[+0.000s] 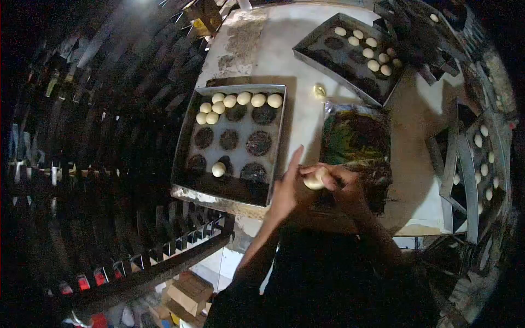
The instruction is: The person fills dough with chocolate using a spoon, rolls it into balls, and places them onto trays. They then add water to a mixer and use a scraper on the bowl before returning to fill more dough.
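Note:
A pale dough ball (314, 181) is held between my two hands, above the near edge of a dark, colourful plastic sheet (355, 136). My left hand (287, 191) supports it from the left, with the index finger stretched away from the ball. The fingers of my right hand (345, 187) pinch it from the right; their tips are partly blurred. Left of my hands stands a metal tray (229, 158) with round dark marks on its floor. Several dough balls (244, 98) line its far side, and one more ball (219, 169) sits nearer me.
A small yellowish lump (320, 91) lies beyond the sheet on the worn white table (303, 54). Another metal tray (328, 61) with several balls stands at the far right. More trays (465, 180) holding balls lean along the right edge. Cardboard boxes (188, 295) sit below left.

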`<state>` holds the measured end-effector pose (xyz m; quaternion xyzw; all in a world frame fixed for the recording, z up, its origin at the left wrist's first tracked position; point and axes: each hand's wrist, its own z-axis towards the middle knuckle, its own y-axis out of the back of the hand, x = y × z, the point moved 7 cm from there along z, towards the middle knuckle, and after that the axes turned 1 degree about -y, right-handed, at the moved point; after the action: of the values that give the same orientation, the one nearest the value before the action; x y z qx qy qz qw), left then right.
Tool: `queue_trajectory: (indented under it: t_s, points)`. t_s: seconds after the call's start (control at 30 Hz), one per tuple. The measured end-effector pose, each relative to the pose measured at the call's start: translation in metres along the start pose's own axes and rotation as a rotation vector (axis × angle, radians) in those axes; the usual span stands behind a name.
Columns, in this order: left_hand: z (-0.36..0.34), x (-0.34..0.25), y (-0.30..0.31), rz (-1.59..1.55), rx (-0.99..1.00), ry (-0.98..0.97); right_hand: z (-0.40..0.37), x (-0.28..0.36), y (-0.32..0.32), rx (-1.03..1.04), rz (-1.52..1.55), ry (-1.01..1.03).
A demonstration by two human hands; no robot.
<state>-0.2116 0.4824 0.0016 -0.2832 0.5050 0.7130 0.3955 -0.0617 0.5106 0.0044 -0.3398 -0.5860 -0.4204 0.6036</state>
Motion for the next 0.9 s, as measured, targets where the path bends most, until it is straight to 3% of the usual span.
queue_trajectory:
  t_s: [0.07, 0.1, 0.13, 0.17, 0.23, 0.27, 0.37, 0.4, 0.43, 0.5, 0.53, 0.57, 0.6, 0.63, 0.7, 0.73, 0.77, 0.8, 0.83, 0.87, 0.9]
  points:
    - [-0.008, -0.026, -0.026, -0.124, 0.098, 0.117, -0.004, -0.006, 0.025, -0.023, 0.051, 0.109]
    - [-0.007, -0.047, -0.025, -0.224, 0.0, -0.011, -0.01, -0.015, 0.034, -0.059, 0.033, 0.185]
    - [-0.017, -0.042, -0.032, -0.377, -0.004, 0.082, -0.009, -0.012, 0.028, 0.004, 0.279, 0.385]
    - [-0.024, -0.046, -0.037, -0.535, -0.063, 0.149, -0.02, -0.002, 0.033, 0.124, -0.155, 0.572]
    - [-0.044, -0.046, -0.036, -0.439, -0.244, 0.318, -0.039, 0.04, 0.023, 0.155, -0.151, 0.478]
    - [-0.05, -0.054, -0.038, -0.538, -0.377, 0.312, -0.048, 0.049, 0.027, 0.134, -0.151, 0.528]
    - [-0.073, -0.091, -0.04, -0.106, -0.319, 0.135, -0.064, 0.05, 0.035, 0.039, -0.151, 0.453]
    - [-0.087, -0.108, -0.049, -0.063, -0.411, 0.09, -0.074, 0.047, 0.032, 0.072, -0.097, 0.456]
    - [-0.098, -0.122, -0.054, 0.037, -0.385, 0.029, -0.087, 0.047, 0.032, -0.025, -0.052, 0.442]
    - [-0.109, -0.134, -0.059, -0.45, -0.545, 0.042, -0.113, 0.048, 0.023, -0.208, 0.045, 0.412]
    - [-0.118, -0.135, -0.059, -0.45, -0.438, 0.044, -0.118, 0.053, 0.011, -0.249, 0.101, 0.449]
    - [-0.131, -0.135, -0.058, -0.449, -0.331, 0.05, -0.132, 0.064, 0.005, -0.165, -0.067, 0.507]
    - [-0.144, -0.134, -0.057, -0.408, -0.313, 0.075, -0.137, 0.03, -0.009, -0.139, 0.061, 0.422]
    - [-0.165, -0.135, -0.049, -0.324, -0.349, 0.274, -0.142, -0.004, -0.023, -0.112, 0.184, 0.333]
    - [-0.202, -0.134, -0.036, -0.218, -0.425, 0.358, -0.153, 0.018, -0.049, 0.027, -0.061, 0.393]
    - [-0.223, -0.128, -0.033, -0.292, -0.525, 0.384, -0.162, 0.018, -0.059, 0.079, -0.256, 0.502]
    - [-0.244, -0.116, -0.038, -0.569, -0.529, 0.487, -0.176, 0.015, -0.069, 0.131, -0.454, 0.605]
    - [-0.263, -0.108, -0.045, -0.799, -0.6, 0.534, -0.188, 0.021, -0.069, 0.088, -0.293, 0.599]
    - [-0.279, -0.102, -0.056, -1.035, -0.668, 0.58, -0.197, 0.012, -0.065, 0.109, -0.166, 0.408]
    - [-0.29, -0.105, -0.07, -1.007, -0.614, 0.546, -0.213, 0.007, -0.062, 0.093, -0.26, 0.398]
    - [-0.312, -0.09, -0.104, -1.023, -0.463, 0.727, -0.227, -0.002, -0.059, 0.08, -0.352, 0.393]
